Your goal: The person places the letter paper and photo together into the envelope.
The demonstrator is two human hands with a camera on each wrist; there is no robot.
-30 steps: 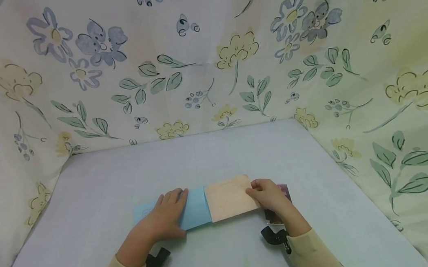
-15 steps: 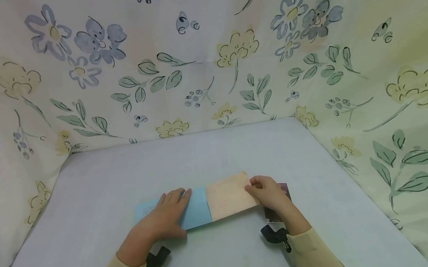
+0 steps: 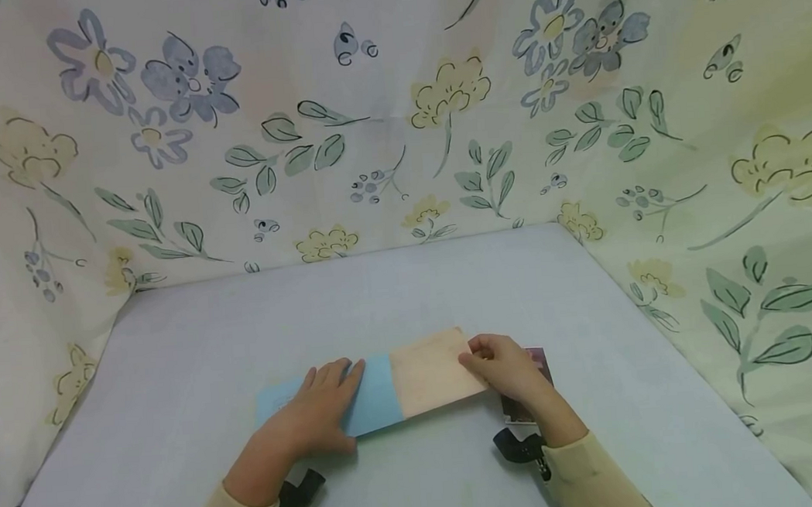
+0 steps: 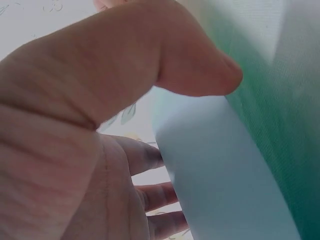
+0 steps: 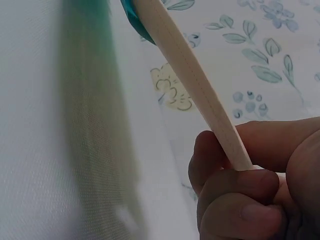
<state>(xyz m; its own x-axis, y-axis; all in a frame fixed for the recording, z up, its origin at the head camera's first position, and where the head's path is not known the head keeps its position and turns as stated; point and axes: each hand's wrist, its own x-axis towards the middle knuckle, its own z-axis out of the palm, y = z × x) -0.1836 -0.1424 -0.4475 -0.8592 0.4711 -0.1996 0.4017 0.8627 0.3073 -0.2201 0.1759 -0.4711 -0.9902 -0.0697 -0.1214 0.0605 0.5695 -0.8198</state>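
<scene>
A peach-coloured card meets the end of a light blue paper envelope in the head view. My left hand holds the envelope, fingers across its top and thumb at the near edge; faint markings show past the hand on its left part. In the left wrist view the thumb crosses in front of the blue paper. My right hand pinches the card's right edge between thumb and fingers. The right wrist view shows the card nearly edge-on, raised over the table, with blue paper curving beside its far end.
Under my right hand and wrist lies a small dark purple item with a printed look, partly covered. The white table runs back to a floral cloth, which hangs behind and at both sides.
The right hand has shifted slightly left with the peach card, and a little less of the card shows beside the envelope. The left hand is almost where it was.
</scene>
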